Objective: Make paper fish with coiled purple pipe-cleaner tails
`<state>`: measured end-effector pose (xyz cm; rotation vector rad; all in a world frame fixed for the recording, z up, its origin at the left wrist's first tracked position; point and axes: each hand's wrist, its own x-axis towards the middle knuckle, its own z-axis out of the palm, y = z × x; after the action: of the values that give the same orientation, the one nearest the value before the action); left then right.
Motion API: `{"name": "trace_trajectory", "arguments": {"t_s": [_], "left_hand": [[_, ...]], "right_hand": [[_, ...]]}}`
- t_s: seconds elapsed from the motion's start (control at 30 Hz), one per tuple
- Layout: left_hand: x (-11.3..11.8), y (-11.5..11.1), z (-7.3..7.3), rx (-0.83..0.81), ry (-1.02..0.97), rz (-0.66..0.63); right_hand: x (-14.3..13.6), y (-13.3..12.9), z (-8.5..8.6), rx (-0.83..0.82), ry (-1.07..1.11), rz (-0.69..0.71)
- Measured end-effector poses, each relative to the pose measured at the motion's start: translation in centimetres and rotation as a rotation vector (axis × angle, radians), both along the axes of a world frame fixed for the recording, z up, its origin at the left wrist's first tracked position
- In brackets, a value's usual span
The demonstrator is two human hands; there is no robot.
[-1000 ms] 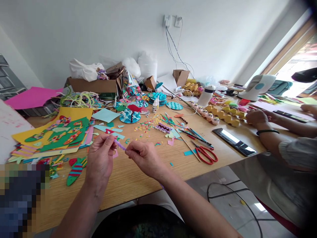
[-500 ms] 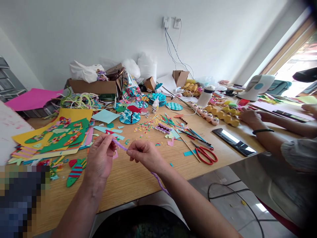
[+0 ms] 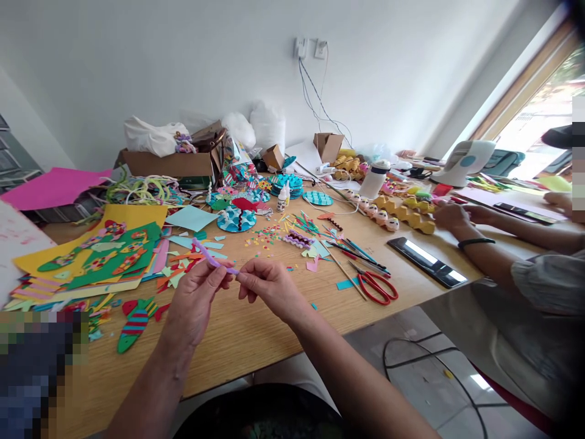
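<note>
A fuzzy purple pipe cleaner (image 3: 204,252) is stretched between my hands above the front of the table. My left hand (image 3: 194,308) pinches it between thumb and fingertips, and one end sticks out up and to the left. Close beside it, my right hand (image 3: 269,286) also pinches the pipe cleaner, the fingertips nearly meeting those of the left. Whatever part runs beyond my right hand is hidden behind that hand and forearm. Farther back on the table lie purple and brown zigzag-bent pipe cleaners (image 3: 298,239).
Red-handled scissors (image 3: 377,286), a wooden stick (image 3: 345,271) and a dark phone (image 3: 427,262) lie to the right. Paper fish (image 3: 133,326) and coloured sheets (image 3: 155,216) cover the left. A glue bottle (image 3: 282,198) stands behind. At far right, a co-worker's hand (image 3: 450,218) touches the table.
My left hand has slid along the pipe cleaner toward my right hand, so an end now pokes out past it. The tail that hung below my right forearm no longer shows.
</note>
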<state>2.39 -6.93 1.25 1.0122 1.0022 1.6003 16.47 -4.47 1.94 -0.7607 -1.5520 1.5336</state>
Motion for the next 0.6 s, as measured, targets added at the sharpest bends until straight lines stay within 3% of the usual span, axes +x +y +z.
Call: {"name": "trace_trajectory", "arguments": {"t_s": [0.17, 0.3, 0.47, 0.6], "left_hand": [[-0.1, -0.1, 0.5, -0.005, 0.023, -0.001], [-0.1, -0.1, 0.8, -0.023, -0.075, -0.004], [0.1, 0.3, 0.6, 0.064, -0.162, 0.103], [0.0, 0.3, 0.7, 0.051, -0.179, 0.096]], "right_hand": [[0.3, 0.0, 0.3, 0.029, -0.067, 0.11], [0.4, 0.1, 0.8, 0.066, -0.139, 0.178], [0.1, -0.6, 0.7, 0.142, -0.179, 0.0], [0.2, -1.2, 0.6, 0.3, -0.31, -0.117]]}}
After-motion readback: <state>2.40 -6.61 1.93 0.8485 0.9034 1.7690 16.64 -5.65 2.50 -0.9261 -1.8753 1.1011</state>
